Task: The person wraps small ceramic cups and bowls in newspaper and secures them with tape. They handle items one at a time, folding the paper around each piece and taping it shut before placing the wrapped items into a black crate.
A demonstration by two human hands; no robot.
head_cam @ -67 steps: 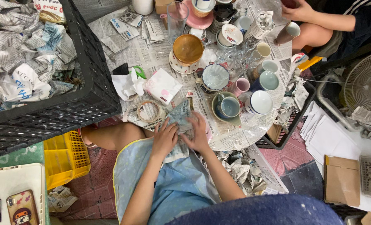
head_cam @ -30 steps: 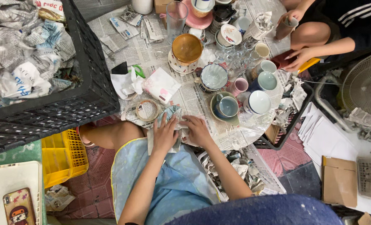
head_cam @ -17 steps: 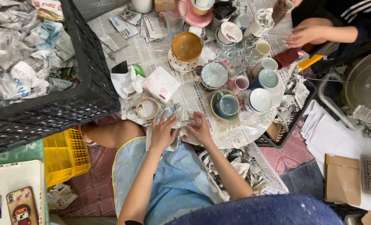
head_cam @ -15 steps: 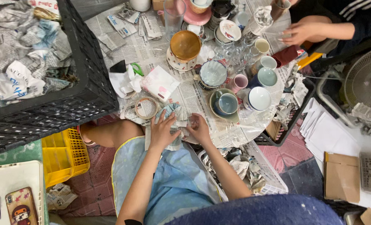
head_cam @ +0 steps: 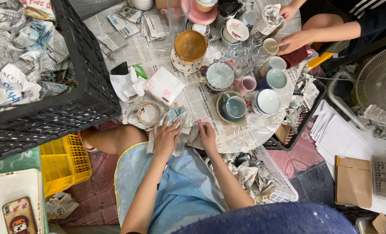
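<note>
A newspaper-wrapped bundle lies at the near edge of the low round table, partly hanging over that edge toward the person's lap. It is a crumpled lump of grey printed paper with a bluish patch on top; what is inside cannot be seen. Loose sheets of the same paper trail from it down onto the light blue apron.

The left hand lies flat on the bundle's left side, fingers spread and pressing the paper down, not curled round it. The right hand sits at the bundle's right end with fingers bent together and the tips pinching a fold of the paper against the table edge.

Just left of the bundle, near the same edge, a roll of tape lies flat on the newspaper that covers the table. Behind it sit a white and pink tissue pack and green-handled scissors. To the right of the bundle a blue cup stands in an olive bowl, with a white bowl beside it. Toward the middle of the table stands a brown bowl on a saucer, among many cups and glasses.

At the far right edge another person's hand reaches over the cups. A black crate full of crumpled newspaper stands at the table's left side.
</note>
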